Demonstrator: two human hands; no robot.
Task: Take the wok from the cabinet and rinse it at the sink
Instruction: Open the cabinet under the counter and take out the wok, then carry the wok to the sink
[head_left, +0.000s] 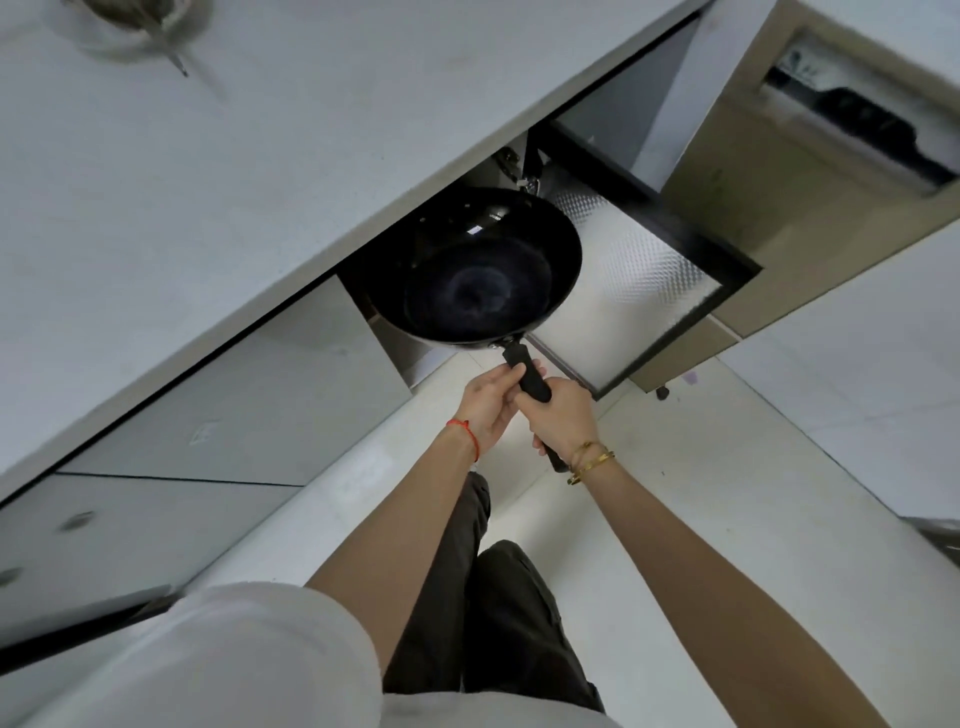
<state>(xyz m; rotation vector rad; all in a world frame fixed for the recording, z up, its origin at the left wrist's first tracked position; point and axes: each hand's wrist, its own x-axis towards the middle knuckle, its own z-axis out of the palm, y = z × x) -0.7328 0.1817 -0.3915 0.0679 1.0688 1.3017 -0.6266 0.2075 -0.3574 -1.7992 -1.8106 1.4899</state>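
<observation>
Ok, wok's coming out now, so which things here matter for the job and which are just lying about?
For the job:
wok, handle gripped by both hands, left and right
open cabinet door
countertop above the cabinet

Just lying about:
blurred object on the countertop, too unclear to name
neighbouring shut cabinet door
tiled floor

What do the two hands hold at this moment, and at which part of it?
Both hands hold the round black metal wok by its long black handle: the left hand nearer the bowl, the right hand just behind it.
</observation>
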